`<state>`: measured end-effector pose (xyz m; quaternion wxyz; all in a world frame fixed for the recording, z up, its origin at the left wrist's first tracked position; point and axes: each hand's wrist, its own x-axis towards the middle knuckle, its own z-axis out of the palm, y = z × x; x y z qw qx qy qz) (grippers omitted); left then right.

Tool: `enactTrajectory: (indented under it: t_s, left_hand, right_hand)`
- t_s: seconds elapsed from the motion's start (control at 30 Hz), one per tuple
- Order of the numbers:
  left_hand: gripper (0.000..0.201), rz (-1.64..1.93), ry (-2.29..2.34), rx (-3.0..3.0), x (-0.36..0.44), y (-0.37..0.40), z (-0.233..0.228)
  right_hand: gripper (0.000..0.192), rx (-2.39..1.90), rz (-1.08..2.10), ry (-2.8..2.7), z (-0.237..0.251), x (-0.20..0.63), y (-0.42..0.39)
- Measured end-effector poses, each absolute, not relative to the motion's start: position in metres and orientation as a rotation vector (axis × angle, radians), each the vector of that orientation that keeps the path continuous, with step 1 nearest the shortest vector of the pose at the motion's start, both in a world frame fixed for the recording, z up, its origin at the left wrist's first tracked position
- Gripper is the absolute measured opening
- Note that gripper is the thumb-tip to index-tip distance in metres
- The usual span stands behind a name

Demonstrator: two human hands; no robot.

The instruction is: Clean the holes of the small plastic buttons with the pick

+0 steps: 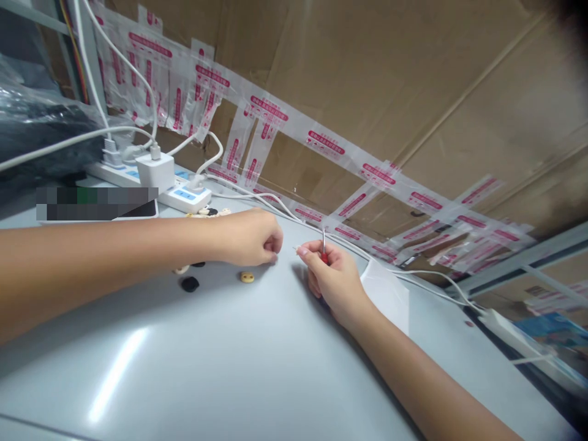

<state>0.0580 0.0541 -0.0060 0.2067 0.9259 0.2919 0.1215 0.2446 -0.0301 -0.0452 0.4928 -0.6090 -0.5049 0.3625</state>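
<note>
My left hand point(252, 236) reaches in from the left, its fingers curled and pinched low over the grey table point(193, 355). What those fingers hold, if anything, is hidden. My right hand point(333, 272) is closed around a screwdriver point(324, 256) with a red handle, its thin metal shaft pointing up. Between the thumb and forefinger of that hand sits a small whitish piece point(296, 248), too small to name. Just below my left hand lies a yellow, button-like piece with two dark holes point(247, 277). A black piece point(190, 284) rests farther left. More pale and black pieces point(211, 212) show behind my left wrist.
Behind the hands stands a cardboard wall point(294, 165) with red-and-white tape. A power strip point(186, 195) with a white charger point(156, 170) and cables is at the back left. A white sheet point(388, 294) lies beside my right forearm. Clear plastic wrapping point(41, 128) is at far left.
</note>
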Motion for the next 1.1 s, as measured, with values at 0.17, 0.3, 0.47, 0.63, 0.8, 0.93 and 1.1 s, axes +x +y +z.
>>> enactTrajectory:
  t_s: [0.17, 0.3, 0.47, 0.63, 0.8, 0.93, 1.1]
  left_hand:
    - [0.015, 0.474, 0.845, 2.242, 0.0606, 0.0561, -0.0065]
    - [0.020, 0.439, 0.850, 2.042, 0.0617, 0.0527, -0.0064]
    - [0.019, 0.458, 0.838, 1.990, 0.0617, 0.0501, -0.0057]
    - [0.022, 0.439, 0.819, 1.986, 0.0621, 0.0522, -0.0065]
    - [0.018, 0.434, 0.797, 2.033, 0.0623, 0.0524, -0.0059]
    - [0.017, 0.431, 0.790, 2.033, 0.0623, 0.0510, -0.0044]
    - [0.020, 0.414, 0.771, 2.033, 0.0623, 0.0514, -0.0051]
  right_hand:
    - [0.030, -1.450, 0.903, -1.218, -0.0422, 0.2425, -0.0328]
    - [0.028, -1.410, 0.921, -1.198, -0.0410, 0.2413, -0.0341]
    - [0.028, -1.400, 0.940, -1.210, -0.0406, 0.2406, -0.0347]
    - [0.031, -1.399, 0.919, -1.243, -0.0414, 0.2418, -0.0342]
    - [0.034, -1.408, 0.899, -1.292, -0.0426, 0.2437, -0.0340]
    - [0.035, -1.420, 0.870, -1.331, -0.0448, 0.2457, -0.0342]
    - [0.034, -1.451, 0.845, -1.346, -0.0459, 0.2469, -0.0344]
